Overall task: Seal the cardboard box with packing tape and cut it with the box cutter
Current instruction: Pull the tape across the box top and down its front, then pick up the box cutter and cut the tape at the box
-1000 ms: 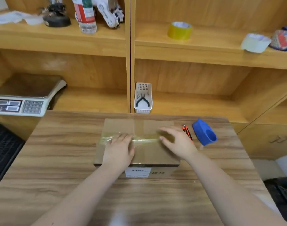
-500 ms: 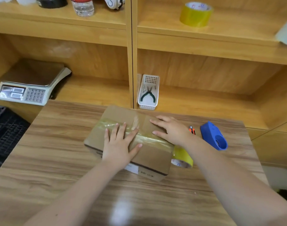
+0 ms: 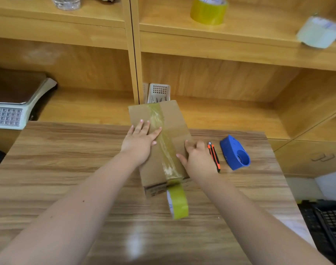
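A brown cardboard box (image 3: 179, 123) lies lengthwise on the wooden table (image 3: 67, 169), a strip of yellowish packing tape (image 3: 163, 142) running down its top. The strip leads over the near edge to a tape roll (image 3: 178, 202) that stands on the table in front of the box. My left hand (image 3: 139, 143) lies flat on the box's left half, fingers spread. My right hand (image 3: 197, 160) grips the box's right edge, thumb on top. An orange and black box cutter (image 3: 214, 156) lies just right of that hand.
A blue tape dispenser (image 3: 235, 153) sits right of the cutter. Behind the table, wooden shelves hold a scale (image 3: 12, 109), a white basket (image 3: 159, 92), another yellow tape roll (image 3: 208, 10) and a pale roll (image 3: 319, 32). A black crate (image 3: 327, 226) stands at the lower right.
The box has been turned about a quarter turn on the table, so the tape strip now runs away from me. The tape roll, earlier at the box's right end, now stands in front.
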Demonstrator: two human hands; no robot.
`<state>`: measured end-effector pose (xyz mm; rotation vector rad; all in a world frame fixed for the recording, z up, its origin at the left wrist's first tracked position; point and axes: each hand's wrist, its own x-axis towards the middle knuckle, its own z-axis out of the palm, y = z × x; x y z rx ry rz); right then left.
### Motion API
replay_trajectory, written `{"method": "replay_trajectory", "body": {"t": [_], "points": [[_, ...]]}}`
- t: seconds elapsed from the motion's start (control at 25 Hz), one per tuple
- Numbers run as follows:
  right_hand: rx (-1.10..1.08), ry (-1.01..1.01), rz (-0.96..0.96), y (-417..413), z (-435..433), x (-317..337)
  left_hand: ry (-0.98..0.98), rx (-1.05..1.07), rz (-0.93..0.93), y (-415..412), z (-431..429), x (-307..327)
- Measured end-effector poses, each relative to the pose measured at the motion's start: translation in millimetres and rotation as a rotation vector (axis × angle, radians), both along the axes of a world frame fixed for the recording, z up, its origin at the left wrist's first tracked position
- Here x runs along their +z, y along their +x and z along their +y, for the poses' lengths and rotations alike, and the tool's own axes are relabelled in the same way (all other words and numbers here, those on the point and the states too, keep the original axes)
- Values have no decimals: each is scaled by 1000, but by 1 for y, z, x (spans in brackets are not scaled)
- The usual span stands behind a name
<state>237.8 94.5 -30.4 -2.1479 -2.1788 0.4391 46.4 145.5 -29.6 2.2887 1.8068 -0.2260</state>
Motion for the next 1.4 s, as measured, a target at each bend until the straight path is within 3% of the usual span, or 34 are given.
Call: {"method": "replay_trajectory", "body": {"t": [0.16, 0.36, 0.48, 0.76, 0.96, 1.08, 1.24, 1.4], "points": [[60, 10, 31, -15, -22, -4, 58, 76, -108, 13, -18, 4], [-36, 147, 436, 31, -10, -12, 117, 12, -353, 10, -40, 0], [-85, 199, 411, 64, 9, -42, 118, -90, -338, -7, -57, -11], [-498, -214, 67, 116, 49, -150, 233, -116, -376, -20, -70, -31], [-651, -238, 136, 115, 57, -164, 270, -102, -420, -19, -72, -36], [-791, -376, 378, 122, 54, -157, 282, -75, -527, -19, -76, -28], [-1069, -511, 1264, 125, 12, -116, 294, -56, -721, -22, -97, -12], [-736, -547, 1654, 126, -46, -50, 477, -129, -661, -40, -150, -20]]}}
